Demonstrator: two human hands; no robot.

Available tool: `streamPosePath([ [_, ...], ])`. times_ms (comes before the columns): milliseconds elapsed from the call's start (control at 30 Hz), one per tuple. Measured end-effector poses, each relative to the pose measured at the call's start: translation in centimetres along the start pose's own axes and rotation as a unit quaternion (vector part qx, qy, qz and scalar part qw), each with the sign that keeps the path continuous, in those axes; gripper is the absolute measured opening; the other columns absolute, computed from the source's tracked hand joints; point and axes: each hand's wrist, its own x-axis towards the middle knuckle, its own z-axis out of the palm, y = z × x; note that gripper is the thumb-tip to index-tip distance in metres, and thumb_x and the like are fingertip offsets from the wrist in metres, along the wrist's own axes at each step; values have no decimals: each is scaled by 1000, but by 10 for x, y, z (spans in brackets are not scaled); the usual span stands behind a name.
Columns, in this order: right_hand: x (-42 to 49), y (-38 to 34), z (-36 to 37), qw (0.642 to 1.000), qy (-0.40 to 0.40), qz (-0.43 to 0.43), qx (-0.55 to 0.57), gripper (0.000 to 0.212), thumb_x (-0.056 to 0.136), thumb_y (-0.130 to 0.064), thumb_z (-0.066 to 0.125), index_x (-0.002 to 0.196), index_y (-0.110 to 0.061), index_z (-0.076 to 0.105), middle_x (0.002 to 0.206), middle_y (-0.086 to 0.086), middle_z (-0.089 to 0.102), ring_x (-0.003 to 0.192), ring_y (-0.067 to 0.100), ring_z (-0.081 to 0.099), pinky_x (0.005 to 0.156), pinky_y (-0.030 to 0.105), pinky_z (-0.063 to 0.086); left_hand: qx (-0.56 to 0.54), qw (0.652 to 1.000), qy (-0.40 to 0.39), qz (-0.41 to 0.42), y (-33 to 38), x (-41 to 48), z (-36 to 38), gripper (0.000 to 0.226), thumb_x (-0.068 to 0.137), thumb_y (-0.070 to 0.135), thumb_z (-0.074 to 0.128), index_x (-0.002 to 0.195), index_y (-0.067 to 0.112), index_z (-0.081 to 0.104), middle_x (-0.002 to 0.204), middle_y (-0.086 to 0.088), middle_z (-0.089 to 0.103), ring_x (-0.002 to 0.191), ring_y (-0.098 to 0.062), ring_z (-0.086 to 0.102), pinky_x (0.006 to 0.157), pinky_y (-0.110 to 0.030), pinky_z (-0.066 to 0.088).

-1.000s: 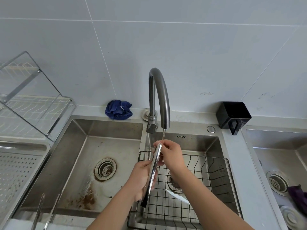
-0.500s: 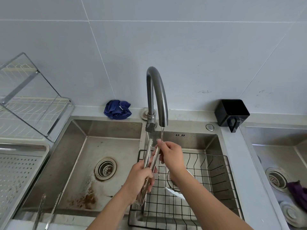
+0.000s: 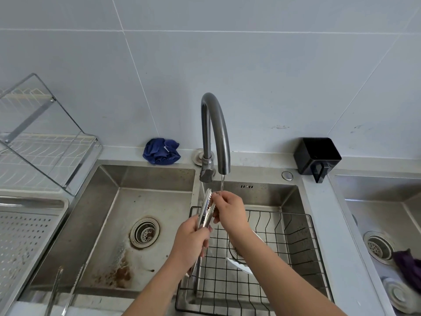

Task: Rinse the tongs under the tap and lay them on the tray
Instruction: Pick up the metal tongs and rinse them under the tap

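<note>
Tongs (image 3: 206, 209) of bright stainless steel with scalloped tips, held tips-up just beside the thin water stream falling from the grey arched tap (image 3: 215, 124), over the right basin. The left hand (image 3: 190, 244) is closed around the lower arms; the right hand (image 3: 230, 212) pinches the upper tips, apparently rubbing them. The tool is judged rigid, light and springy, and slippery when wet; the firmest hold is low on the paired arms near the hinge, away from the serrated ends. A black wire basket (image 3: 296, 247) sits in the basin directly below. The perforated steel tray (image 3: 25, 236), the destination, lies well apart at far left, beyond the stained left basin (image 3: 114, 224). A second pair of tongs (image 3: 66, 290) rests at that basin's near edge. On the grey counter (image 3: 323, 224) stand a crumpled blue cloth (image 3: 161, 151) and a black square holder (image 3: 316, 156), against a pale tiled wall.
</note>
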Motion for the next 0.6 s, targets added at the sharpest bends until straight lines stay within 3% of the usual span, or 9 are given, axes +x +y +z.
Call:
streamPosePath([
  [100, 1, 2, -1, 1000, 9, -11, -19, 19, 97, -8, 53, 87, -11, 68, 56, -8, 64, 52, 15, 58, 49, 32, 53, 26, 1000, -2, 16, 2, -2, -1, 18, 71, 12, 53, 71, 25, 65, 67, -6, 55, 53, -15, 51, 42, -27, 39],
  [167, 3, 1, -2, 998, 40, -27, -33, 20, 96, -7, 52, 88, -11, 70, 56, -8, 67, 49, 14, 59, 45, 32, 54, 31, 999, -5, 18, 2, -2, 0, 21, 71, 13, 54, 66, 30, 66, 63, -8, 55, 50, -12, 53, 42, -25, 41],
  [267, 3, 0, -1, 999, 44, -17, 9, 24, 100, -8, 50, 91, -10, 72, 61, -2, 71, 46, 14, 57, 41, 28, 47, -7, 1000, 10, 12, 3, 1, 0, 19, 71, 9, 54, 72, 22, 69, 74, -16, 67, 52, -20, 58, 40, -30, 42],
  [400, 5, 1, -8, 979, -80, 40, 185, 17, 103, -13, 54, 109, -9, 70, 87, 7, 75, 57, 12, 54, 47, 26, 40, -112, 993, 8, -26, 7, 11, -4, 20, 89, 10, 60, 104, 5, 72, 72, -15, 67, 51, -27, 58, 43, -31, 45],
  [467, 7, -2, -15, 966, -117, 33, 229, 13, 103, -17, 59, 96, -14, 70, 82, 8, 67, 55, 13, 50, 46, 25, 36, -141, 988, -9, -64, 8, 15, -8, 27, 101, 25, 57, 108, 2, 70, 71, -18, 66, 51, -28, 58, 45, -31, 46],
  [600, 10, -8, -13, 970, -80, 41, 224, 34, 107, -33, 52, 78, -17, 63, 73, 10, 63, 50, 15, 45, 45, 27, 34, -93, 991, -52, -84, 3, 17, -9, 46, 102, 43, 51, 107, -1, 62, 67, -15, 66, 50, -25, 59, 46, -30, 50],
])
